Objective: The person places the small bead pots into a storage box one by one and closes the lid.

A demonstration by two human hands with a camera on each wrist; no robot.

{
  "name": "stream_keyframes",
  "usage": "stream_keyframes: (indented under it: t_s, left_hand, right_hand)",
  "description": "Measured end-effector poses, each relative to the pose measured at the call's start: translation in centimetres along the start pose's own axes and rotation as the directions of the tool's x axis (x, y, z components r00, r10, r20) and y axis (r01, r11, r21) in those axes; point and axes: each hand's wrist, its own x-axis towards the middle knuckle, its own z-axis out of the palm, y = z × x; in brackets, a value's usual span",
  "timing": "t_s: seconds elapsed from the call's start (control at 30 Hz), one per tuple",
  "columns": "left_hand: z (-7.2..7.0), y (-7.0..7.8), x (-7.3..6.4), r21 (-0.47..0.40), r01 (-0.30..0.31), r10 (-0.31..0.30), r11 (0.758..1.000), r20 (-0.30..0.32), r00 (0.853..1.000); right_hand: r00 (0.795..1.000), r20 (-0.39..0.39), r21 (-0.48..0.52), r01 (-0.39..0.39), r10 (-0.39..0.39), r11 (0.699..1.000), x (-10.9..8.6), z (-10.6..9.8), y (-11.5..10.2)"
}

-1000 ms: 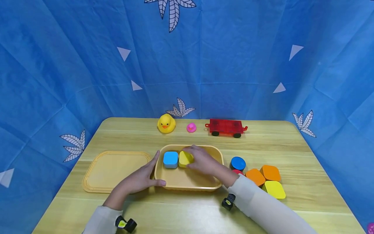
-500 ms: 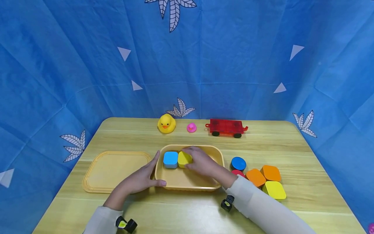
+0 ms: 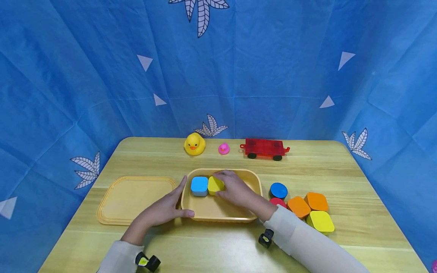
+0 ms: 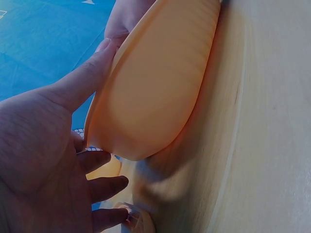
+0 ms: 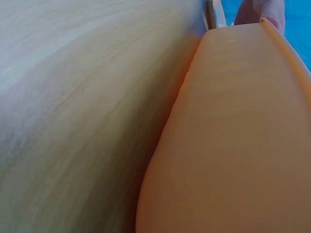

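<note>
A peach plastic box [image 3: 215, 214] stands in the middle of the table. Inside it, toward the back left, a blue block [image 3: 199, 185] with rounded corners sits beside a yellow block [image 3: 215, 185]. My right hand [image 3: 235, 189] reaches in over the near right side and pinches the yellow block, whose right part it covers. The left hand [image 3: 165, 208] rests against the box's left end, thumb on the rim at the front corner. In the left wrist view that hand's fingers are fairly straight. The right wrist view shows the box's outer wall [image 5: 233, 131] but not the right hand.
A flat peach lid [image 3: 140, 197] lies at the left. Right of the box are a blue round block [image 3: 278, 190], a partly hidden red one [image 3: 278, 202], two orange blocks [image 3: 316, 201] and a yellow one. Behind stand two ducks [image 3: 194, 144] and a red wagon [image 3: 264, 148].
Over the last second the yellow block has shifted slightly left, up close to the blue block, with the right hand on it. The left hand stays at the box.
</note>
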Motion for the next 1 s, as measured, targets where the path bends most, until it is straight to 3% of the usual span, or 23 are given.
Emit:
stream_keyframes:
  t_s: [0.63,1.0]
  left_hand:
    - [0.0,-0.1,0.0,0.000,-0.007,0.007,1.000,0.004,1.000]
    - [0.1,-0.1,0.0,-0.009,-0.001,0.001,1.000,0.003,1.000]
  right_hand:
    - [1.000,-0.002,0.010,0.013,-0.013,1.000,-0.6,-1.2,0.2]
    - [1.000,-0.009,0.056,0.025,-0.025,0.998,-2.3,-2.8,1.1]
